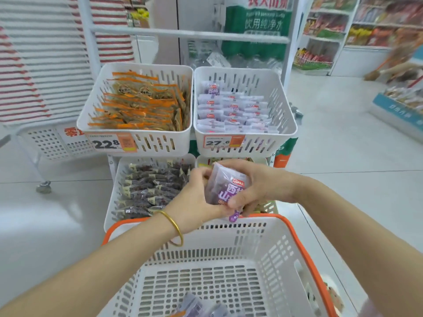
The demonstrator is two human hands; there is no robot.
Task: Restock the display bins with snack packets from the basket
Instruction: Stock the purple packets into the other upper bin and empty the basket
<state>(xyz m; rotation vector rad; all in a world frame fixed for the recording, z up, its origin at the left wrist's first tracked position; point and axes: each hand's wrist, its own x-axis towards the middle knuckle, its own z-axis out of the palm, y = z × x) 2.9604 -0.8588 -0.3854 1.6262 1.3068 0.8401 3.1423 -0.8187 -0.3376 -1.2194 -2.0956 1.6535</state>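
Observation:
Both my hands hold purple snack packets (225,188) above the far rim of the white basket with an orange rim (270,243). My left hand (194,200) grips the packets from the left, and my right hand (256,186) pinches them from the right with the thumb on the front. A few purple packets (199,308) lie at the basket's near bottom. The upper right bin (283,115) holds rows of the same purple and white packets (231,110).
The upper left bin (91,106) holds orange packets. The lower left bin (112,197) holds dark packets, and the lower right bin is mostly hidden behind my hands. Price tags hang on the upper bins. Store shelves (343,30) stand at the far right, and a white wheeled rack (45,143) stands left.

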